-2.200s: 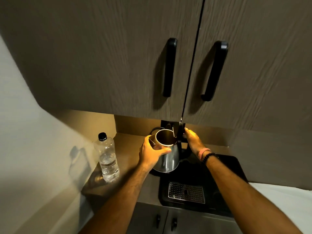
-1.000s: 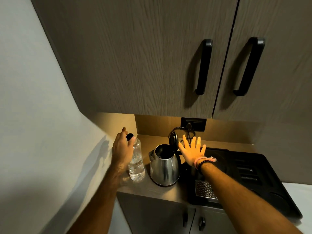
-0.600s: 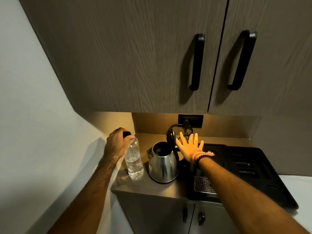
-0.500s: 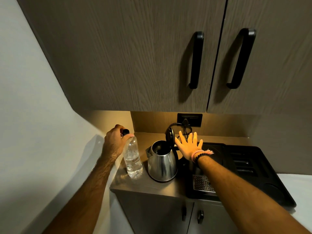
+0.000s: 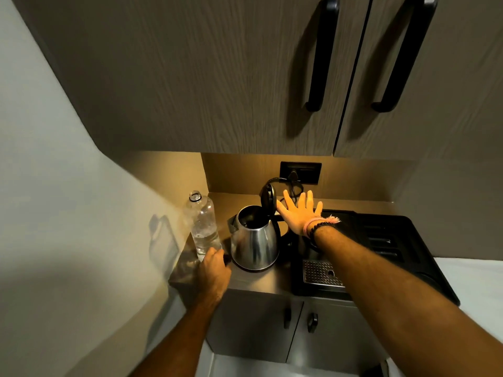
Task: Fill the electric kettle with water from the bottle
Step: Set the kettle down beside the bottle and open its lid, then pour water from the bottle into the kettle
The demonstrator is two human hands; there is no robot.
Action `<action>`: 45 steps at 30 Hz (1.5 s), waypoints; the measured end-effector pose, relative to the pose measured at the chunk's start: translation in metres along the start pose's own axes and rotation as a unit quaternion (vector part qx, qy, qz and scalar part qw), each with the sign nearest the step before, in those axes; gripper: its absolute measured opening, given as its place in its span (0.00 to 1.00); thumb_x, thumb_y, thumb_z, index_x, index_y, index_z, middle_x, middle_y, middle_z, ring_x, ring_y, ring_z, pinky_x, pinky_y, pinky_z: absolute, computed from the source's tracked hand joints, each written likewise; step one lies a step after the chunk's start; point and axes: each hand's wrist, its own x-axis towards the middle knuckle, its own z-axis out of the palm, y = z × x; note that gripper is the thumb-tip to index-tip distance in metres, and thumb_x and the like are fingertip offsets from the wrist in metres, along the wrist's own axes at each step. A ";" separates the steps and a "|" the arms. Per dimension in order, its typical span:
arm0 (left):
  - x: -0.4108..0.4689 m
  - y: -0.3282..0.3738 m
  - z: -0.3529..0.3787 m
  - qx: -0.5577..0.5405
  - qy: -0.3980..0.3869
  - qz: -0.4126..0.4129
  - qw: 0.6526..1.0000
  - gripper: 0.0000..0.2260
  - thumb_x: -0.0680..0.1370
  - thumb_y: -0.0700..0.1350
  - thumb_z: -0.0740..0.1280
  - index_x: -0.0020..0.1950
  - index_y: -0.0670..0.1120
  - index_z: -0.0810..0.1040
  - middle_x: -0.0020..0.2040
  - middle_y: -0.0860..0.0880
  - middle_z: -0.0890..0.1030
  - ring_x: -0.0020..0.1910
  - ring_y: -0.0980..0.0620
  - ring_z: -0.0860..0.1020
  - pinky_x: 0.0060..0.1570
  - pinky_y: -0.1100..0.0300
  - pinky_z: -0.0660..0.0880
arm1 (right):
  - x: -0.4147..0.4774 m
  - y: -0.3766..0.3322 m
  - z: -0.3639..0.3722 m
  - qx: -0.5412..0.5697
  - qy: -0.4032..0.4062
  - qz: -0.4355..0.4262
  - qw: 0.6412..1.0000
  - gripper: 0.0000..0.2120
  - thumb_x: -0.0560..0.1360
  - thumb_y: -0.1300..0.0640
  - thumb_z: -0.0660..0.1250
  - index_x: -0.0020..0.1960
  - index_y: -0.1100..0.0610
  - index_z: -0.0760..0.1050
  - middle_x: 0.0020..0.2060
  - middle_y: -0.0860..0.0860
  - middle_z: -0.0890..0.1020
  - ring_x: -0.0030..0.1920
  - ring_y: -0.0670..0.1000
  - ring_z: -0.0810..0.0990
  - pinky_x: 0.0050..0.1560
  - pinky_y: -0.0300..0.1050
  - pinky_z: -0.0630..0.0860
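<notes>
Two bare hands work: the left hand (image 5: pixel 215 270), clenched as if around the removed cap, rests beside the now-uncapped clear plastic bottle (image 5: pixel 202 224); the right hand (image 5: pixel 300 213), splayed, steadies the steel kettle's (image 5: pixel 254 240) raised lid, ready for pouring.

The left hand (image 5: pixel 215 270) sits low at the counter (image 5: pixel 255 278) edge, knuckles up, fingers curled, just in front of the bottle (image 5: pixel 202 224) base; whether it holds anything cannot be told; its bare forearm runs down toward the lower frame; the right hand (image 5: pixel 299 213) is flat and open, fingers spread, palm down, just right of the kettle (image 5: pixel 254 240) with the thumb beside the raised lid; beaded and pink bands circle the wrist.
</notes>
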 end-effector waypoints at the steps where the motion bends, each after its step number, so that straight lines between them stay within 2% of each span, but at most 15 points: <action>1: -0.001 -0.002 0.006 0.014 -0.009 -0.006 1.000 0.08 0.77 0.42 0.68 0.55 0.42 0.81 0.55 0.44 0.79 0.54 0.44 0.78 0.52 0.53 0.76 | 0.001 0.002 0.001 0.001 0.002 0.002 1.000 0.48 0.68 0.15 0.38 0.82 0.34 0.36 0.85 0.54 0.35 0.84 0.64 0.31 0.76 0.81 0.36; 5: 0.003 -0.009 0.020 0.012 -0.028 -0.043 0.999 0.11 0.78 0.45 0.69 0.57 0.42 0.80 0.56 0.42 0.81 0.56 0.43 0.79 0.55 0.52 0.76 | 0.004 0.002 0.005 -0.003 0.004 0.000 1.000 0.47 0.68 0.16 0.36 0.82 0.35 0.35 0.85 0.55 0.35 0.84 0.64 0.31 0.76 0.81 0.37; 9: 0.008 -0.018 0.033 -0.070 -0.043 -0.067 0.994 0.12 0.78 0.41 0.70 0.59 0.37 0.79 0.57 0.40 0.81 0.58 0.40 0.78 0.60 0.51 0.74 | 0.002 0.002 0.004 0.003 0.004 0.018 1.000 0.46 0.68 0.16 0.36 0.82 0.33 0.35 0.85 0.53 0.35 0.84 0.64 0.31 0.74 0.82 0.33; 12: 0.007 -0.025 0.032 -0.119 -0.046 -0.074 0.989 0.13 0.74 0.42 0.75 0.55 0.37 0.80 0.52 0.42 0.81 0.55 0.42 0.79 0.54 0.53 0.74 | 0.003 0.001 0.004 -0.002 0.012 -0.004 1.000 0.45 0.71 0.17 0.36 0.83 0.36 0.36 0.85 0.56 0.36 0.84 0.63 0.30 0.75 0.78 0.31; 13: 0.004 -0.027 0.029 -0.106 -0.022 -0.070 0.992 0.13 0.72 0.45 0.76 0.51 0.39 0.82 0.49 0.43 0.82 0.51 0.42 0.80 0.51 0.51 0.75 | 0.004 0.001 0.005 -0.002 0.010 -0.010 1.000 0.45 0.71 0.18 0.37 0.83 0.37 0.36 0.85 0.57 0.36 0.84 0.62 0.30 0.76 0.77 0.30; 16: 0.004 -0.034 0.014 -0.095 0.174 -0.084 0.976 0.18 0.67 0.57 0.78 0.45 0.46 0.78 0.42 0.46 0.81 0.40 0.44 0.79 0.38 0.49 0.77 | 0.007 0.001 0.007 0.002 0.003 -0.012 1.000 0.44 0.72 0.19 0.37 0.83 0.37 0.35 0.85 0.57 0.36 0.83 0.63 0.30 0.78 0.78 0.35; 18: 0.016 -0.032 0.000 -0.171 0.263 -0.103 0.944 0.31 0.62 0.61 0.80 0.55 0.47 0.72 0.52 0.44 0.78 0.47 0.43 0.78 0.41 0.47 0.78 | 0.007 0.001 0.008 -0.001 0.000 -0.015 1.000 0.43 0.73 0.20 0.37 0.83 0.38 0.35 0.85 0.58 0.37 0.84 0.64 0.31 0.78 0.77 0.36; 19: 0.027 -0.029 -0.006 -0.206 0.266 -0.114 0.935 0.38 0.60 0.62 0.81 0.61 0.47 0.70 0.58 0.42 0.76 0.53 0.42 0.77 0.46 0.45 0.79 | 0.006 0.001 0.008 -0.004 0.000 -0.020 1.000 0.43 0.75 0.21 0.37 0.83 0.39 0.35 0.85 0.58 0.37 0.84 0.63 0.31 0.79 0.77 0.36; 21: 0.051 -0.021 -0.020 -0.248 0.224 -0.140 0.932 0.50 0.56 0.64 0.81 0.70 0.48 0.64 0.66 0.42 0.73 0.61 0.41 0.75 0.56 0.44 0.77 | 0.005 -0.001 0.009 -0.008 0.001 -0.030 1.000 0.41 0.77 0.23 0.38 0.84 0.40 0.35 0.85 0.60 0.38 0.84 0.62 0.31 0.79 0.75 0.34; 23: 0.070 -0.010 -0.031 -0.273 0.176 -0.157 0.933 0.52 0.55 0.64 0.82 0.72 0.51 0.61 0.67 0.42 0.74 0.64 0.40 0.74 0.59 0.42 0.76 | 0.003 -0.001 0.009 -0.008 0.001 -0.032 0.999 0.40 0.77 0.24 0.38 0.84 0.41 0.35 0.85 0.60 0.38 0.84 0.62 0.31 0.80 0.73 0.33; 28: 0.078 0.005 -0.030 -0.283 0.173 -0.170 0.928 0.36 0.61 0.59 0.80 0.64 0.53 0.68 0.60 0.43 0.80 0.57 0.38 0.78 0.54 0.41 0.79 | 0.001 -0.002 0.006 -0.010 -0.001 -0.030 0.999 0.41 0.77 0.23 0.38 0.84 0.40 0.35 0.85 0.59 0.37 0.84 0.62 0.31 0.79 0.73 0.31; 33: 0.071 0.009 -0.049 -0.254 0.178 -0.053 0.949 0.35 0.64 0.56 0.80 0.65 0.55 0.67 0.55 0.46 0.82 0.48 0.49 0.77 0.48 0.52 0.77 | 0.007 0.000 0.006 -0.023 0.002 -0.043 0.999 0.41 0.77 0.23 0.38 0.84 0.41 0.35 0.85 0.61 0.38 0.84 0.62 0.31 0.80 0.72 0.32; 38: 0.068 0.019 -0.087 -0.141 0.006 0.068 0.988 0.38 0.58 0.61 0.79 0.64 0.59 0.66 0.51 0.52 0.80 0.45 0.49 0.80 0.49 0.51 0.79 | 0.009 0.003 0.010 -0.015 0.000 -0.051 0.999 0.41 0.77 0.23 0.38 0.83 0.40 0.35 0.85 0.61 0.37 0.84 0.62 0.30 0.80 0.73 0.33; 41: 0.064 0.027 -0.096 -0.032 -0.078 0.058 0.995 0.41 0.56 0.65 0.76 0.65 0.58 0.66 0.55 0.47 0.81 0.50 0.45 0.80 0.49 0.47 0.81 | 0.010 0.003 0.010 -0.015 0.002 -0.055 0.998 0.41 0.75 0.23 0.37 0.83 0.40 0.35 0.85 0.60 0.36 0.83 0.62 0.30 0.80 0.74 0.35; 45: 0.058 0.031 -0.097 0.088 -0.128 0.053 0.986 0.43 0.54 0.65 0.74 0.66 0.54 0.67 0.58 0.48 0.79 0.48 0.48 0.76 0.45 0.53 0.76 | 0.013 0.005 0.009 -0.033 0.006 -0.054 0.998 0.42 0.74 0.23 0.37 0.83 0.39 0.34 0.85 0.61 0.37 0.83 0.64 0.31 0.79 0.77 0.39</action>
